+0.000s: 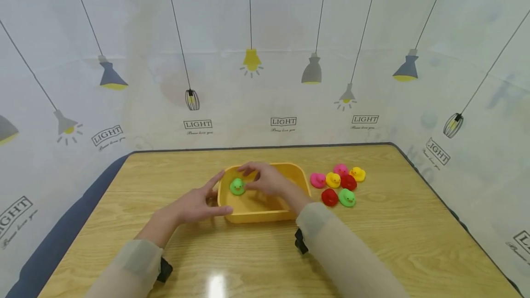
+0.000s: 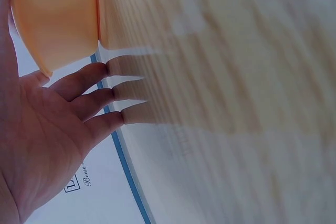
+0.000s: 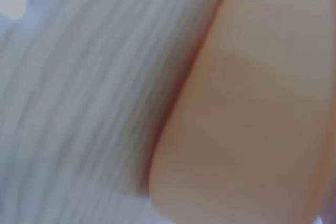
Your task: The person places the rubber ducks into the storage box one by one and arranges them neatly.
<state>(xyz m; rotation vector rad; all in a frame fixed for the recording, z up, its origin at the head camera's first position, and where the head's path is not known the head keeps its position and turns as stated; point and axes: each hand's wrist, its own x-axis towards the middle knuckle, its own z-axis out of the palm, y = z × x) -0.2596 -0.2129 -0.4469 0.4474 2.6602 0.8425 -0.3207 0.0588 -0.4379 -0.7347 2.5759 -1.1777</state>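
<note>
A yellow plastic bin (image 1: 256, 216) stands on the wooden table in the head view. Inside it, near the left end, sits a green toy duck (image 1: 237, 186). My left hand (image 1: 196, 203) is spread at the bin's left end, index finger and thumb along the rim; the left wrist view shows its other fingers extended beside the bin wall (image 2: 58, 14). Over the inside of the bin is my right hand (image 1: 267, 179), its fingers loosely bent and its fingertips just right of the green duck. The right wrist view shows only the bin's outer wall (image 3: 252, 108) and tabletop, with the hand hidden.
Right of the bin lies a cluster of toy ducks: a pink duck (image 1: 318, 180), a yellow duck (image 1: 333, 180), a red duck (image 1: 330, 197), a green duck (image 1: 347, 197) and several others. Behind the table (image 1: 165, 169) hangs a lamp-patterned cloth (image 1: 281, 100).
</note>
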